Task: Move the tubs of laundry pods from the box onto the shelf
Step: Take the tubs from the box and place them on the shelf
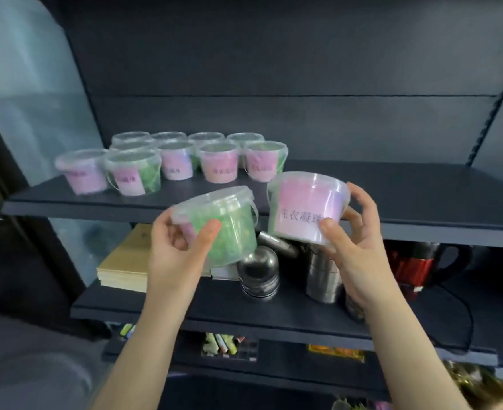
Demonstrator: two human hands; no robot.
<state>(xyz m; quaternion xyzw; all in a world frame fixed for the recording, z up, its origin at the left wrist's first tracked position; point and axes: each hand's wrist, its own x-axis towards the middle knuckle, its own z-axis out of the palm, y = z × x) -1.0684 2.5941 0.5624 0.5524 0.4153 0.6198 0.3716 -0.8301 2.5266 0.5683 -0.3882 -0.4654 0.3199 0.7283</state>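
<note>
My left hand [179,247] grips a clear tub of green pods [223,223], tilted, just in front of the dark shelf's front edge [422,226]. My right hand [353,247] grips a second tub with a pink label [306,208], held upright at the shelf edge. Several more tubs [170,164] stand in rows on the left part of that shelf. The box is not in view.
The shelf's right half [407,190] is bare. Below it, a shelf holds a stack of yellow paper [125,261], metal cups [259,273], a steel canister [324,276] and a red-and-black kettle [416,267]. Small packets lie on lower shelves.
</note>
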